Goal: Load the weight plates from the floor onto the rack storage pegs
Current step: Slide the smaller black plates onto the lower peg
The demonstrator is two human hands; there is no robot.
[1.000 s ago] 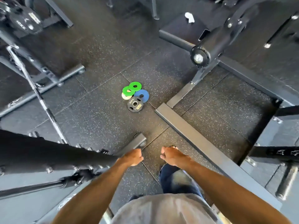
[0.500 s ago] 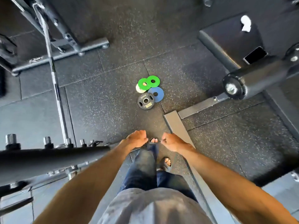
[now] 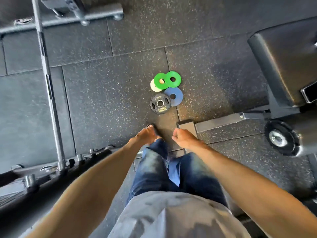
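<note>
Weight plates on the floor [image 3: 106,93]: five in all. Green plates, two [image 3: 160,81] [image 3: 173,79]; blue plate [image 3: 174,97], one; white plate [image 3: 154,86], one, partly under a green; black plate [image 3: 160,103] marked 2.5KG, one. Barbell [image 3: 46,74], one. Hands, two [image 3: 144,136] [image 3: 184,138].
</note>
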